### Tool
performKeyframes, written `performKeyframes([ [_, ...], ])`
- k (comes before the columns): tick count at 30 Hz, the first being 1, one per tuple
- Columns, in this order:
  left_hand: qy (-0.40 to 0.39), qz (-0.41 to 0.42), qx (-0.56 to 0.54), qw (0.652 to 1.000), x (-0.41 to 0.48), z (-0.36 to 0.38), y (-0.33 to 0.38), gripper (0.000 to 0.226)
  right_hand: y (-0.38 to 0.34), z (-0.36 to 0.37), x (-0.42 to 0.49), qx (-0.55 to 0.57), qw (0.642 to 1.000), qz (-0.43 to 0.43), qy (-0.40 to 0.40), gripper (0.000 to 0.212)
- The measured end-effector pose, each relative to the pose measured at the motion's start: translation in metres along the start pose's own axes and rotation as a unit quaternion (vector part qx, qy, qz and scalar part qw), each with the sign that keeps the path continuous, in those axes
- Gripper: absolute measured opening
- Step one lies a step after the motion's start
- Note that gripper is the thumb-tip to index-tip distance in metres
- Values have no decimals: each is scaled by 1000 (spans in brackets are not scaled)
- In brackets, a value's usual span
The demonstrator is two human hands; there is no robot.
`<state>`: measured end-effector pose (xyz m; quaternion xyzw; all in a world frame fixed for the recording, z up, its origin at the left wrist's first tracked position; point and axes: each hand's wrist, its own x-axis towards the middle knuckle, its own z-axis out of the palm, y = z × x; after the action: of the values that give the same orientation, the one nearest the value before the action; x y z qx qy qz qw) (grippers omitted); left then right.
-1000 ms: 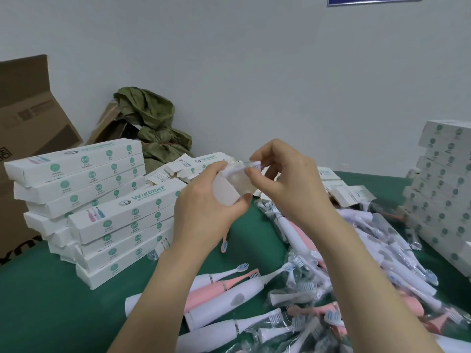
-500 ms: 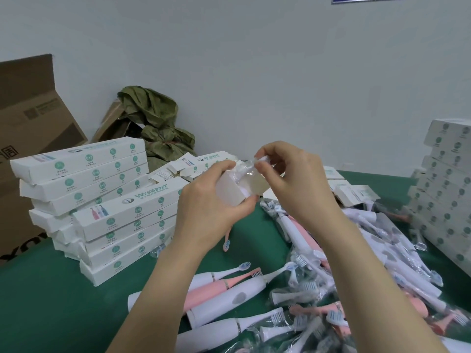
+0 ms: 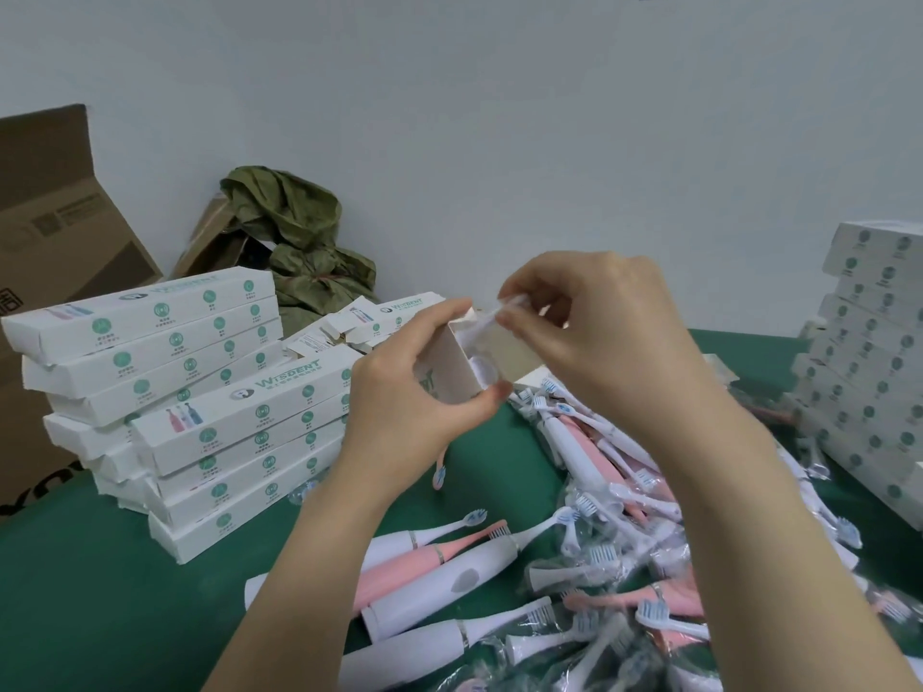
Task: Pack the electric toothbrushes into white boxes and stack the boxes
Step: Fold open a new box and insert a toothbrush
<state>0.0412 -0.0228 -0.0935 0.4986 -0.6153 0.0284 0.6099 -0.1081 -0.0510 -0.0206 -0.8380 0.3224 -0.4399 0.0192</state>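
My left hand [image 3: 414,387] grips a white box [image 3: 452,364] at its open end, mouth turned toward me. Inside the mouth a white toothbrush base [image 3: 483,370] shows. My right hand [image 3: 599,332] pinches a small bagged brush head [image 3: 499,312] at the box opening. A pink brush head [image 3: 439,474] hangs below my left hand. Loose white and pink toothbrushes [image 3: 439,571] lie on the green table [image 3: 100,591] in front of me.
Stacked packed boxes [image 3: 210,412] stand at left, another stack [image 3: 869,392] at right. Flat unfolded boxes [image 3: 359,322] lie behind my hands. Bagged brush heads [image 3: 599,516] pile at right. A cardboard carton [image 3: 55,232] and a green bag [image 3: 299,242] sit by the wall.
The box has turned so its open mouth faces me more. My right hand has shifted the bagged brush head up to the box opening.
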Motion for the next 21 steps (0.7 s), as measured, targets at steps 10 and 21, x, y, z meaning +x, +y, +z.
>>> performKeyframes([
  [10, 2, -85, -51, 995, 0, 3, 3, 58, 7, 23, -2, -116, 983, -31, -142, 19],
  [21, -8, -108, -12, 994, 5, 2, 7, 65, 13, 43, 1, 26, 994, 2, -106, 18],
])
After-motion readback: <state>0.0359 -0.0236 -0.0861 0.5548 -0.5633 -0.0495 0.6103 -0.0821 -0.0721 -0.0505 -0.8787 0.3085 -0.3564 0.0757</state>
